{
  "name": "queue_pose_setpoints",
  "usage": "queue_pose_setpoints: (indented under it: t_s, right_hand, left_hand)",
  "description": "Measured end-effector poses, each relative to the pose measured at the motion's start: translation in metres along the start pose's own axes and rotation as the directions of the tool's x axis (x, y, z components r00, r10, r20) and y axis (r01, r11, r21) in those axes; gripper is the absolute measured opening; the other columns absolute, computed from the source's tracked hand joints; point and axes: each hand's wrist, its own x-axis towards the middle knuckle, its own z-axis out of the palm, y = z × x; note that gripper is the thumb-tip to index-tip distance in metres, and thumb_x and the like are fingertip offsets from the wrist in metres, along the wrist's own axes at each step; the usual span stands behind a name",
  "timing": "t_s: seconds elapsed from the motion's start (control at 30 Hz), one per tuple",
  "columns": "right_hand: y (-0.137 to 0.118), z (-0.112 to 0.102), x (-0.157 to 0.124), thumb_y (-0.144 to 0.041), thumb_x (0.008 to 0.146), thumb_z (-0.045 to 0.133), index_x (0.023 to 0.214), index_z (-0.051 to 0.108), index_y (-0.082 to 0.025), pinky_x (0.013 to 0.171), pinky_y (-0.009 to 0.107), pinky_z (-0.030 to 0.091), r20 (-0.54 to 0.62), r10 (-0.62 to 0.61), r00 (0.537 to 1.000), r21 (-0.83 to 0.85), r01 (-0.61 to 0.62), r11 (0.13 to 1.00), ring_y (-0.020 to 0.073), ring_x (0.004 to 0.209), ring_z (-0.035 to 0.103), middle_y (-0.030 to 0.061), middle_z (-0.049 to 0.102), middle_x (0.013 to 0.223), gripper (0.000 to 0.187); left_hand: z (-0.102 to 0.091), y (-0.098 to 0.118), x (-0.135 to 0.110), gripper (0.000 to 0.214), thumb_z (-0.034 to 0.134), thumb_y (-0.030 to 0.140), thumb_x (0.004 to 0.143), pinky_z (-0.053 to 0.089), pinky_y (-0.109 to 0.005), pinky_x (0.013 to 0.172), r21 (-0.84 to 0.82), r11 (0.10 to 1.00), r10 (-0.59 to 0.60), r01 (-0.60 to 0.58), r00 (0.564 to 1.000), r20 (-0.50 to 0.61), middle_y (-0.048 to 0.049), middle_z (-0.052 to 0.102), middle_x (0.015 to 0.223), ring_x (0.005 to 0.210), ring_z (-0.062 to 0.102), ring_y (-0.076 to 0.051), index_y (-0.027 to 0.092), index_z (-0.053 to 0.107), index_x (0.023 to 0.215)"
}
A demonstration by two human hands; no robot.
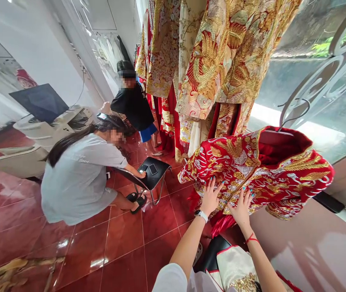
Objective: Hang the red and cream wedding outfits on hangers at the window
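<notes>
Light grey sleeve (pixel 169 278), white-strapped watch (pixel 202 215), red cord (pixel 251 239), turquoise nails (pixel 213 178)

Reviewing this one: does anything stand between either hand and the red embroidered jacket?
Nothing visible does: the left hand and the right hand both lie directly against the front of the red embroidered jacket.

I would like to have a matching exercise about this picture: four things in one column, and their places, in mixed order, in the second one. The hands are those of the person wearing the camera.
Things:
1. red jacket
2. watch
3. red string
4. phone

Places:
A. around the wrist of the right hand
B. on the seat of the black chair
C. on a hanger
D. around the wrist of the left hand

Right pairs: 1-C, 2-D, 3-A, 4-B
</notes>
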Motion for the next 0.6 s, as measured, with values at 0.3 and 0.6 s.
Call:
queue_pose_setpoints:
  t_s: [0.3,0.6]
  right_hand:
    - [-0.0003,-0.0013,-0.0003,-0.042,0.089,0.054,0.163,-0.008,-0.023,0.117,0.072,0.02,0.008,-0.006,1.0,-0.016,0.006,1.0,0.045,0.155,-0.011,0.015,-0.014,0.17,0.098]
    - [0.001,-0.0023,-0.0021,-0.038,0.09,0.055,0.163,-0.007,-0.025,0.117,0.072,0.021,0.012,-0.004,1.0,0.005,0.004,1.0,0.0455,0.155,-0.011,0.0159,-0.011,0.17,0.097]
  left_hand:
    - [0.002,-0.0009,-0.0002,0.092,0.058,0.002,0.08,0.028,-0.061,0.123,0.024,1.0,0.001,-0.001,1.0,-0.005,-0.0084,0.005,0.173,0.158,0.01,-0.032,0.034,0.024,0.16]
    - [0.003,-0.0002,0.0002,0.092,0.057,0.002,0.081,0.025,-0.061,0.123,0.016,1.0,-0.005,0.005,1.0,0.0,-0.0102,0.006,0.172,0.158,0.01,-0.032,0.033,0.023,0.161]
